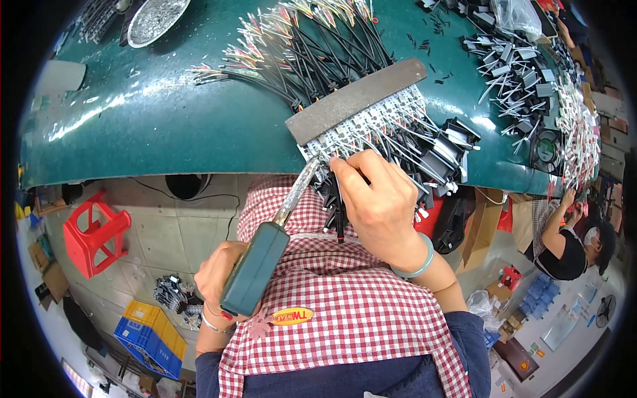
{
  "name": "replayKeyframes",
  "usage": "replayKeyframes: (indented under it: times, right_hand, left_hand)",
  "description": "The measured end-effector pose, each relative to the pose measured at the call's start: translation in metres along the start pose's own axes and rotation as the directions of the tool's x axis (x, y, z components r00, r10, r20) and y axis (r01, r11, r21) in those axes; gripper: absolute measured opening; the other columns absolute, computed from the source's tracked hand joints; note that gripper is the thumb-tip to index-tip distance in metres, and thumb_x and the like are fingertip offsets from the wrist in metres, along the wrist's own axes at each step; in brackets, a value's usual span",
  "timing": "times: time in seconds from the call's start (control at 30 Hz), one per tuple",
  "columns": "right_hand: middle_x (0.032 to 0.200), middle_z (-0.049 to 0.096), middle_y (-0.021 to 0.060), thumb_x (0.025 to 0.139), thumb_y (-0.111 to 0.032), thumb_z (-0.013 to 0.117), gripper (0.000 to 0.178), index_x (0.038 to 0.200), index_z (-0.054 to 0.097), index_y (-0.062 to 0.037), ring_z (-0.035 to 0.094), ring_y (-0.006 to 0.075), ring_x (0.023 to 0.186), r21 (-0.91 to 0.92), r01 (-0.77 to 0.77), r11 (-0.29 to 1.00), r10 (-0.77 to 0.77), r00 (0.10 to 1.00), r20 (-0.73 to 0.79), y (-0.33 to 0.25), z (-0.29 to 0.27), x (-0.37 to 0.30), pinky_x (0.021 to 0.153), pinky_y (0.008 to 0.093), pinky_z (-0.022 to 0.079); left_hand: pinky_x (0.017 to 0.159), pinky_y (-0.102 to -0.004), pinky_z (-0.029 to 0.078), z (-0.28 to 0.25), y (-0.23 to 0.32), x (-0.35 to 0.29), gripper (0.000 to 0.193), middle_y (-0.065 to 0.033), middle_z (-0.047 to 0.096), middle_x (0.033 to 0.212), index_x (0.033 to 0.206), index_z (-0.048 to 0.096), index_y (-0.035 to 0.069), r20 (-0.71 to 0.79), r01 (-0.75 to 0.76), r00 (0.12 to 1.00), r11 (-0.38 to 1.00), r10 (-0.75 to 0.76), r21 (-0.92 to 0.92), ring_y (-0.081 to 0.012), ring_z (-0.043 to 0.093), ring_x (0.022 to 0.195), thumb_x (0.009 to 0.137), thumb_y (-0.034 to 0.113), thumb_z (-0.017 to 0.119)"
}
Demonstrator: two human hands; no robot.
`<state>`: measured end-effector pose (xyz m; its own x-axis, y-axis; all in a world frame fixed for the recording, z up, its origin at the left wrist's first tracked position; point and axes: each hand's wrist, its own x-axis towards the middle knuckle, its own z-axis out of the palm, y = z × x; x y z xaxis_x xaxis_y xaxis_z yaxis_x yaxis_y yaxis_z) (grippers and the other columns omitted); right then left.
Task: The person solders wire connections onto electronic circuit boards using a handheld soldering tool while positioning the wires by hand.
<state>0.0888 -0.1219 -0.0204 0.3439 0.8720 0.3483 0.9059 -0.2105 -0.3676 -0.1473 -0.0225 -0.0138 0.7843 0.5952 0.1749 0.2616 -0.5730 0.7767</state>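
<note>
A dark green soldering gun [252, 265] is gripped in my left hand [217, 275]. Its worn metal barrel slants up to the near left corner of a row of small white circuit boards [378, 127]. My right hand [379, 202] is closed in a pinch at that same corner, close to the barrel's tip, on what looks like a thin wire; the fingers mostly hide it. A flat grey metal bar [358, 99] lies across the boards. Black cables [325, 60] with bare coloured ends fan out beyond it. White wires and black connector pieces [431, 156] hang on the near side.
The green table [166, 132] ends just in front of me. A silvery dish [156, 23] stands at the far left. Piled wired parts [521, 83] lie to the right, where a co-worker [567, 239] sits. A red stool [96, 232] and stacked crates [149, 338] are on the floor at left.
</note>
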Motion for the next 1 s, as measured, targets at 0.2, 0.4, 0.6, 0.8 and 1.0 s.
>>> replayKeyframes:
  times: [0.2, 0.4, 0.6, 0.8, 1.0]
  right_hand:
    - [0.080, 0.060, 0.0039, 0.072, 0.000, 0.073, 0.022, 0.094, 0.071, -0.0053, 0.059, 0.0197, 0.065, -0.002, -0.002, 1.000, 0.002, 1.000, 0.008, -0.001, 0.000, 0.000, 0.057, 0.0323, 0.045]
    - [0.080, 0.060, 0.0037, 0.073, 0.000, 0.073, 0.022, 0.093, 0.071, -0.0058, 0.059, 0.0201, 0.064, 0.001, -0.003, 1.000, 0.003, 1.000, -0.005, -0.001, 0.000, 0.000, 0.056, 0.0325, 0.045]
    - [0.080, 0.060, 0.0046, 0.073, 0.001, 0.073, 0.020, 0.092, 0.070, -0.0052, 0.059, 0.0212, 0.065, 0.004, -0.014, 1.000, 0.014, 1.000, -0.022, -0.001, 0.003, 0.001, 0.058, 0.0337, 0.047]
    - [0.082, 0.059, 0.0073, 0.073, 0.003, 0.073, 0.019, 0.090, 0.068, -0.0031, 0.059, 0.0232, 0.070, 0.012, -0.035, 0.999, 0.035, 0.998, -0.054, -0.003, 0.006, 0.004, 0.060, 0.0348, 0.048]
    - [0.081, 0.056, 0.0043, 0.073, -0.003, 0.066, 0.017, 0.089, 0.066, -0.0036, 0.057, 0.0204, 0.073, -0.012, -0.006, 1.000, 0.005, 0.997, -0.077, -0.002, 0.011, 0.001, 0.060, 0.0321, 0.044]
  left_hand:
    - [0.057, -0.0326, 0.048, -0.002, 0.004, -0.016, 0.026, -0.0144, 0.065, 0.081, 0.092, 0.069, -0.002, -0.081, 0.151, 0.986, 0.988, -0.148, 0.027, -0.0255, 0.064, 0.065, 0.069, 0.005, 0.078]
    - [0.055, -0.0329, 0.046, 0.000, -0.005, -0.022, 0.026, -0.0136, 0.065, 0.080, 0.094, 0.070, -0.002, -0.100, 0.154, 0.984, 0.987, -0.148, 0.056, -0.0257, 0.062, 0.063, 0.070, 0.008, 0.077]
    - [0.054, -0.0344, 0.045, 0.004, -0.001, -0.012, 0.024, -0.0144, 0.065, 0.077, 0.091, 0.070, -0.002, -0.093, 0.128, 0.988, 0.991, -0.124, 0.041, -0.0258, 0.061, 0.060, 0.069, 0.006, 0.077]
    - [0.051, -0.0323, 0.044, 0.005, -0.002, -0.016, 0.024, -0.0142, 0.065, 0.078, 0.092, 0.070, -0.003, -0.098, 0.162, 0.982, 0.987, -0.160, 0.018, -0.0237, 0.060, 0.056, 0.071, 0.007, 0.077]
    - [0.052, -0.0322, 0.045, 0.005, -0.002, -0.013, 0.024, -0.0149, 0.066, 0.079, 0.093, 0.070, -0.004, -0.085, 0.110, 0.991, 0.993, -0.107, 0.034, -0.0242, 0.061, 0.057, 0.072, 0.007, 0.077]
